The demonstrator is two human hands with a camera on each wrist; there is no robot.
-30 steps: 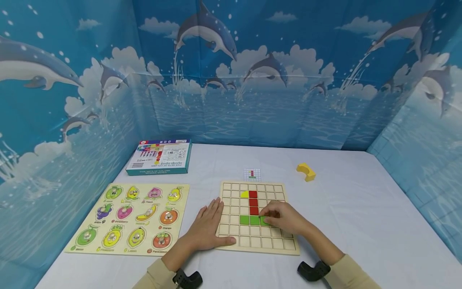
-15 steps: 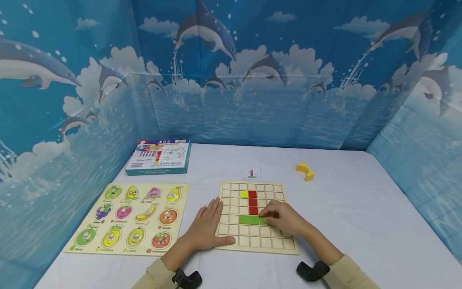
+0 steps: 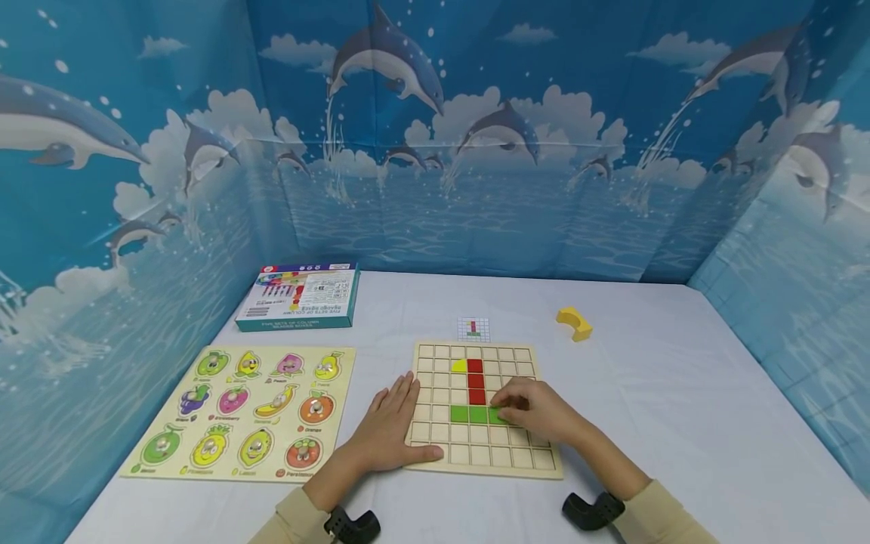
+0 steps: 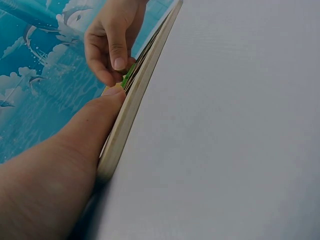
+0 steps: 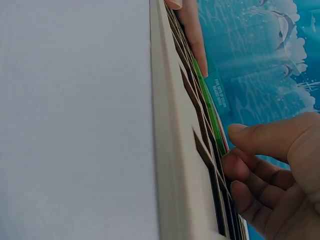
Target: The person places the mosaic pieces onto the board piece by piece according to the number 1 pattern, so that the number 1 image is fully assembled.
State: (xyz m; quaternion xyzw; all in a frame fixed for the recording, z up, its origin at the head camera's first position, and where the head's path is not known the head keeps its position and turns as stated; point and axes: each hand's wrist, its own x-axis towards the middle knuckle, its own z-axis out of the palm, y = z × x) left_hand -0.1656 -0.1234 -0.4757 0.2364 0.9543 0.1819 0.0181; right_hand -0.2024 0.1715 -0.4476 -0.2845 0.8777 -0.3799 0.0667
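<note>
A wooden grid board [image 3: 503,461] lies on the white table. In it sit a column of red pieces [image 3: 476,381], a yellow quarter-round piece [image 3: 460,366] and a row of green pieces [image 3: 469,414]. My left hand [image 3: 390,423] rests flat on the board's left edge, thumb [image 4: 95,125] along the front rim [image 4: 135,100]. My right hand [image 3: 537,412] has curled fingers pinching the green piece [image 4: 127,76] at the right end of the row. In the right wrist view the fingers [image 5: 270,165] sit over the grid beside the green pieces [image 5: 210,110].
A fruit peg puzzle [image 3: 245,412] lies left of the board. Behind it is a teal box [image 3: 299,296]. A small pattern card [image 3: 473,329] sits just beyond the board, and a yellow arch block [image 3: 575,323] lies at the back right. Blue dolphin backdrops wall the table.
</note>
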